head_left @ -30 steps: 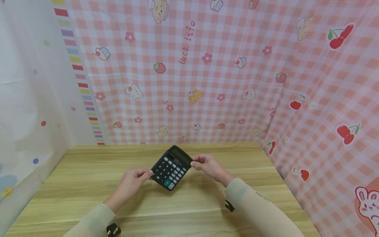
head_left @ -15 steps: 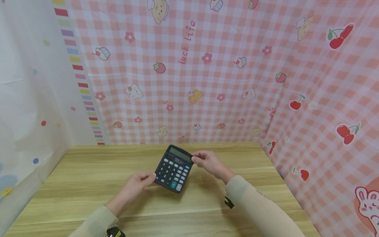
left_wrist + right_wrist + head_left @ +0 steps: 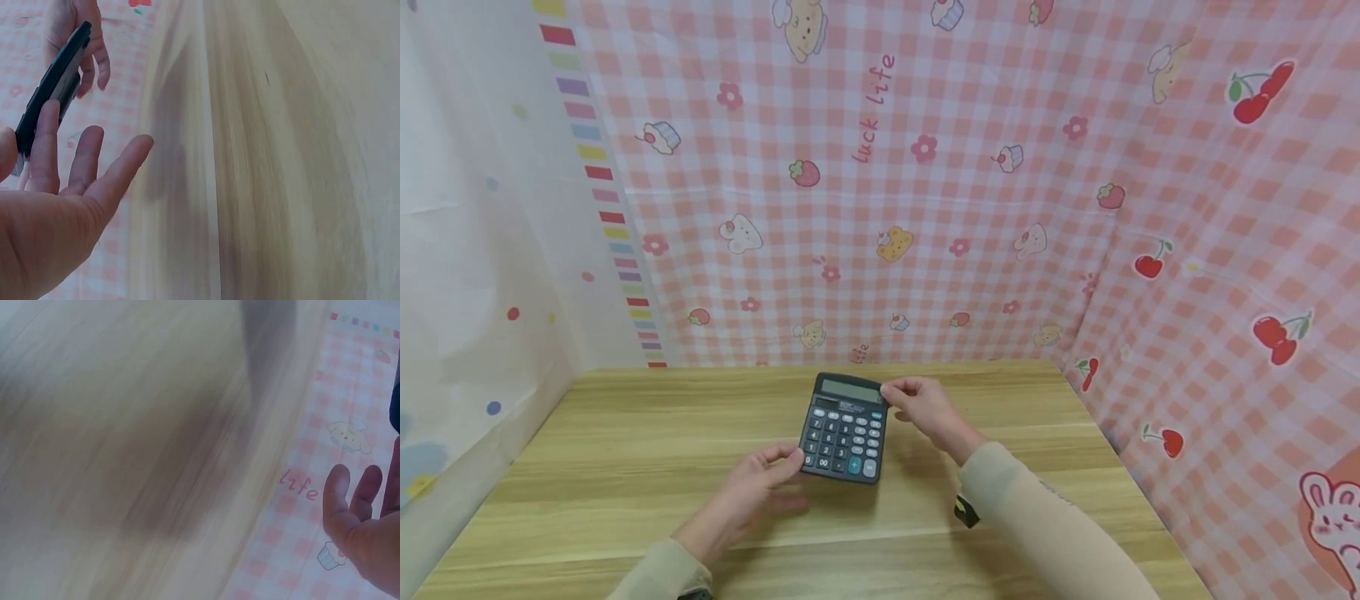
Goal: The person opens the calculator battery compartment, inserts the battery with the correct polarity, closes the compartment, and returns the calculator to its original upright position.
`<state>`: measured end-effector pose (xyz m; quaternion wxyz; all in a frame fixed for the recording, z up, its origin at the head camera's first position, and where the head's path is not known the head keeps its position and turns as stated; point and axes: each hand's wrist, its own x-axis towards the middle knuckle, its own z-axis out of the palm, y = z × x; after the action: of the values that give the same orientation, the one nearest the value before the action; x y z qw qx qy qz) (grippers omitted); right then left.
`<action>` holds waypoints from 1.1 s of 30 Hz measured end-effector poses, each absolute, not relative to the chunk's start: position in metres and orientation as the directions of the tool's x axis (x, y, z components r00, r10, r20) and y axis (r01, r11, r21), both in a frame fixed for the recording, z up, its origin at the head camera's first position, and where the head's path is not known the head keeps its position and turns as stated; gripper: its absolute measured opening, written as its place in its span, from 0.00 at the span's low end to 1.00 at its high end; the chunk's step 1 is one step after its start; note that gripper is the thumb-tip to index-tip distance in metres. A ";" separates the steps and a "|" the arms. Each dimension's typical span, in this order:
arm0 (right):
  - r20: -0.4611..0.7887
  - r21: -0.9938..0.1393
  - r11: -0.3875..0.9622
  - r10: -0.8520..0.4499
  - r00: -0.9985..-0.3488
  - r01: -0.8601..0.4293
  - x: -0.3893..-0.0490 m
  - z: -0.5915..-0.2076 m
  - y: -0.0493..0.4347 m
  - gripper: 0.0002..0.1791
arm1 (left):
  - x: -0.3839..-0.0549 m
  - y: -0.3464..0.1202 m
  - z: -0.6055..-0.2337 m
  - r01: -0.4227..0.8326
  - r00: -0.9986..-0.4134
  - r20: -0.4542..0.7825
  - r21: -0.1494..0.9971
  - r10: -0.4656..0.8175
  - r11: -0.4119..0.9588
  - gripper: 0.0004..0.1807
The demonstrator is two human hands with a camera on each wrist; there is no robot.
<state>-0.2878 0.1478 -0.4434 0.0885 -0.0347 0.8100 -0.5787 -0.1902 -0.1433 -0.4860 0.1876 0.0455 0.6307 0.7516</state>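
Observation:
A black desk calculator [image 3: 844,435] is held above the table, keys and screen facing me, its top leaning slightly left. My left hand [image 3: 752,492] pinches its lower left corner, thumb on the front. At the upper right corner, my right hand [image 3: 931,417] pinches the edge beside the screen. The left wrist view catches the calculator [image 3: 50,94] edge-on, with the left index finger [image 3: 46,140] against its back and the other fingers spread. In the right wrist view, only a dark bit of the calculator [image 3: 395,409] shows near the right hand [image 3: 372,550]; that grip is cut off.
The wooden table [image 3: 587,467] spreads below both hands. Behind it hangs a pink checked cloth [image 3: 842,200], which also covers the right side. A white dotted cloth [image 3: 482,250] hangs on the left.
The calculator has turned counterclockwise from a strong slant to almost upright. My left hand has shifted right and toward me, its lower fingers spreading. My right hand has risen slightly.

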 end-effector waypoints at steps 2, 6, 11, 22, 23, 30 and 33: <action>-0.112 -0.949 0.309 -0.144 -0.983 0.063 -0.287 -0.441 0.145 0.17 | -0.189 -0.142 -0.485 -0.233 -0.925 -0.169 0.960 0.341 -0.157 0.13; -0.120 -0.955 0.284 -0.128 -0.984 0.080 -0.287 -0.438 0.141 0.19 | -0.185 -0.139 -0.485 -0.241 -0.929 -0.169 0.951 0.329 -0.195 0.12; -0.127 -0.971 0.218 -0.109 -0.986 0.101 -0.288 -0.433 0.137 0.19 | -0.181 -0.133 -0.484 -0.248 -0.938 -0.173 0.941 0.301 -0.230 0.12; -0.112 -0.982 0.163 -0.112 -0.987 0.093 -0.287 -0.426 0.134 0.19 | -0.176 -0.123 -0.483 -0.242 -0.957 -0.186 0.934 0.222 -0.263 0.09; -0.112 -0.982 0.163 -0.111 -0.988 0.093 -0.287 -0.426 0.134 0.19 | -0.176 -0.123 -0.483 -0.243 -0.957 -0.185 0.933 0.225 -0.264 0.08; -0.140 -0.973 0.200 -0.112 -0.984 0.115 -0.287 -0.426 0.134 0.19 | -0.176 -0.121 -0.484 -0.246 -0.959 -0.193 0.931 0.206 -0.269 0.06; -0.152 -0.967 0.226 -0.131 -0.980 0.120 -0.285 -0.426 0.133 0.19 | -0.176 -0.121 -0.483 -0.249 -0.961 -0.201 0.928 0.191 -0.278 0.05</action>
<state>-0.2853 0.1331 -0.4256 0.1010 -0.0036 0.7765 -0.6219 -0.1757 -0.1206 -0.4833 0.1377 -0.0248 0.5850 0.7989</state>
